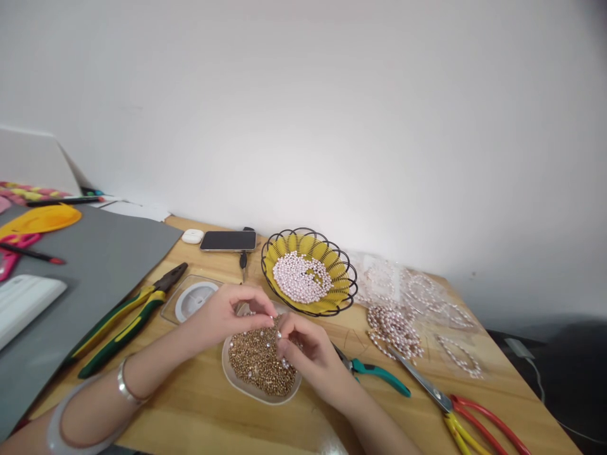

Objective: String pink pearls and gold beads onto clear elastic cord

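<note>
Pinching a tiny pearly bead (279, 335) apiece, left hand (226, 314) and right hand (312, 355) hover above the rounded tub (265, 399) of shiny gold beads (258, 365), a wire-looped basket (340, 287) beyond it

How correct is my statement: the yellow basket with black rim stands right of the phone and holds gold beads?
The bead colour is wrong: the head view shows pale pink beads in the yellow basket. It does stand right of the phone, with a black rim.
</note>
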Demonstrator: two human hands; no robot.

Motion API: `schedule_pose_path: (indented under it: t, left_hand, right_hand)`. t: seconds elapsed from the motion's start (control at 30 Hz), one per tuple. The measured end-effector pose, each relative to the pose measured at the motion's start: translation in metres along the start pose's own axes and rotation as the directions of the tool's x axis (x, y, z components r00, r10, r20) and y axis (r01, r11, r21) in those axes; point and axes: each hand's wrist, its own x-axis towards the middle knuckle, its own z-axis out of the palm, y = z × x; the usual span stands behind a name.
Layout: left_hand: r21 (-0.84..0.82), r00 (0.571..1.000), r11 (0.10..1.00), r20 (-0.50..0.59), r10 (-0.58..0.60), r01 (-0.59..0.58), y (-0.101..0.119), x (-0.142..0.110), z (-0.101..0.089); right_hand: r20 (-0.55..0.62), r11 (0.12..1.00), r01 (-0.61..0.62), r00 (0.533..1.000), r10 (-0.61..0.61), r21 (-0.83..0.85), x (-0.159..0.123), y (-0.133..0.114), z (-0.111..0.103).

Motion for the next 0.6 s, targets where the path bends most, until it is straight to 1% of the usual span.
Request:
schedule_pose_path:
  t: [0.07,0.13,0.27,0.4,0.47,0.53,0.6]
  left_hand:
    - [-0.002,0.998,0.998,0.021,0.066,-0.066,-0.0015,0.0008,0.0003]
    - [-0.008,0.996,0.996,0.023,0.092,-0.092,-0.003,0.0013,0.0009]
    - [-0.033,0.999,0.999,0.001,0.043,-0.043,-0.0033,0.0004,0.002]
    - [-0.037,0.999,0.998,0.013,0.041,-0.041,0.0006,-0.0022,0.0018]
    - [-0.022,0.999,0.999,0.001,0.037,-0.037,0.0028,-0.0029,0.0012]
    - [0.007,0.999,0.999,-0.035,0.032,-0.031,0.0034,-0.0023,0.0003]
    - [0.092,0.995,0.995,-0.086,0.041,-0.033,0.001,-0.0002,-0.0008]
  right_hand:
    - [0.001,1.0,-0.006,1.0,0.006,0.002,-0.0003,0.0,0.0003]
    - [-0.003,1.0,-0.007,1.0,0.007,0.006,-0.0005,-0.0002,0.0003]
    - [-0.007,1.0,0.003,1.0,-0.003,0.004,-0.0002,0.0004,0.0002]
    - [-0.017,1.0,-0.008,1.0,0.008,0.013,0.0003,0.0018,0.0005]
    - [-0.017,1.0,-0.009,1.0,0.009,0.026,0.0004,0.0014,0.0007]
    - [-0.025,0.999,0.001,1.0,0.0,0.035,0.0005,0.0002,0.0007]
    - [-0.048,0.999,0.018,0.999,-0.016,0.045,0.0006,-0.001,0.0005]
